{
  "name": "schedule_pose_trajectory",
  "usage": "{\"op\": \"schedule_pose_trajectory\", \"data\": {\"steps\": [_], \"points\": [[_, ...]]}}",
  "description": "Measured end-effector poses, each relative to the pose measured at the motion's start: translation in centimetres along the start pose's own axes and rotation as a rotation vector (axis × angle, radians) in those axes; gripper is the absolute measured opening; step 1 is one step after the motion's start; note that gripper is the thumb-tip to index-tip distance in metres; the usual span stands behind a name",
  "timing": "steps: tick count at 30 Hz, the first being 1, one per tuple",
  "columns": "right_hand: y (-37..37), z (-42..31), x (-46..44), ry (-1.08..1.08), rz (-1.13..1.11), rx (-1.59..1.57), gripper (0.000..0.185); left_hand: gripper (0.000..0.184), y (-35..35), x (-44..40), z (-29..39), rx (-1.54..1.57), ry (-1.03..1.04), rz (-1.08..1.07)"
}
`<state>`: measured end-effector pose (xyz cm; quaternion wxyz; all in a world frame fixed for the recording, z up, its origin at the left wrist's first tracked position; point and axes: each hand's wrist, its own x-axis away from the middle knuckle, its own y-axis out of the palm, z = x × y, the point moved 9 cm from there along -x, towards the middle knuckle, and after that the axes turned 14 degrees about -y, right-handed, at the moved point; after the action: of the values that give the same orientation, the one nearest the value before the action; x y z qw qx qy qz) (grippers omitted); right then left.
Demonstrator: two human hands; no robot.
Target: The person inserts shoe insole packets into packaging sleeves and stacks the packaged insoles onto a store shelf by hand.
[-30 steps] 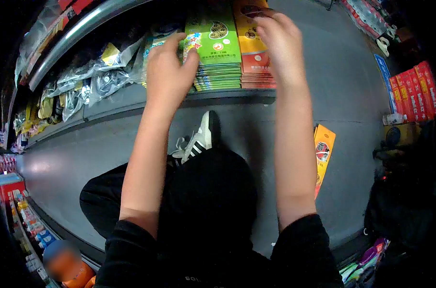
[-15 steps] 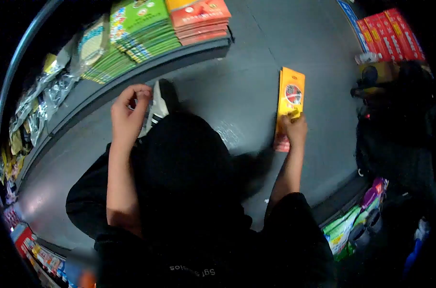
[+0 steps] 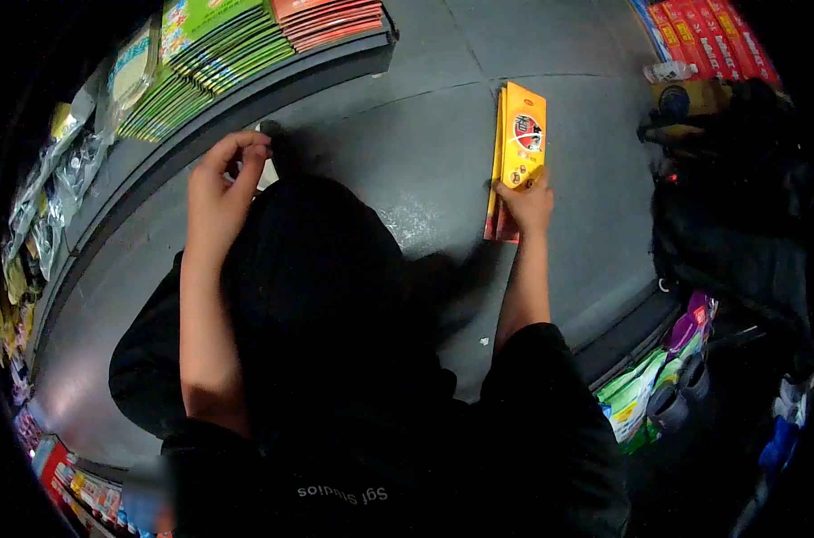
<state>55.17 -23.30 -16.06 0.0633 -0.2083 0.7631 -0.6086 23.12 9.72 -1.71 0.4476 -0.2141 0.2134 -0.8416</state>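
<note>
Your right hand (image 3: 531,206) has left the stacked thin red packets (image 3: 330,24) and reached two flat yellow-and-red packets (image 3: 526,125) at the grey floor (image 3: 595,179); thumb and fingers straddle their edges, firmness cannot be told. Left hand (image 3: 215,193), near the black-and-white shoe (image 3: 268,172), curls fingers thumbward; tip contact unclear.

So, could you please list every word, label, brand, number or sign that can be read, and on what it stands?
"Sgf Studios": on the black shirt, upside down in the view.
Yellow packet at the right hand: printed characters, too small to read surely.
Red boxes: lettering too blurred to read.
Green packets: printing too small and blurred.
</note>
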Motion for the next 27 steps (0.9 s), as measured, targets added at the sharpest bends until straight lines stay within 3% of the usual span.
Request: {"op": "schedule_pose_trajectory", "data": {"steps": [2, 5, 7, 10, 13, 16, 21, 23, 25, 27], "points": [[-0.8, -0.9, 0.1, -0.101, 0.052, -0.305, 0.095, 0.014, -0.1, 0.1, -0.1, 0.004, 0.004, -0.003], [-2.9, -1.3, 1.0, -0.145, 0.16, -0.355, 0.087, 0.015, 0.2, 0.2, -0.1, 0.07, 0.019, -0.016], [-4.1, -3.4, 1.9, -0.182, 0.152, -0.512, 0.083, 0.015, 0.2, 0.5, 0.0, 0.127, 0.016, -0.019], [-6.5, -11.8, 4.8, -0.45, 0.017, -0.842, 0.079, 0.018, 1.6, 1.2, 0.7, 0.303, 0.002, -0.143], [-8.9, -17.8, 7.8, -0.675, -0.048, -0.803, 0.086, 0.026, 2.5, 2.8, 2.6, 0.321, -0.043, -0.277], [-11.5, -22.7, 10.9, -0.844, -0.088, -0.827, 0.091, 0.039, 2.7, 4.8, 3.6, 0.566, -0.06, -0.411], [-13.1, -27.5, 16.1, -1.051, -0.202, -0.781, 0.093, 0.043, 1.2, 8.2, 4.7, 0.801, -0.006, -0.431], [-12.7, -28.8, 18.0, -1.121, -0.174, -0.747, 0.094, 0.042, 0.7, 8.9, 3.0, 0.908, -0.156, -0.347], [-12.7, -29.9, 19.3, -1.133, -0.152, -0.707, 0.094, 0.048, 0.0, 9.4, 1.7, 0.865, -0.157, -0.316], [-12.7, -30.8, 20.5, -1.153, -0.135, -0.676, 0.095, 0.057, -1.1, 10.0, 0.8, 1.02, -0.1, -0.296]]}}
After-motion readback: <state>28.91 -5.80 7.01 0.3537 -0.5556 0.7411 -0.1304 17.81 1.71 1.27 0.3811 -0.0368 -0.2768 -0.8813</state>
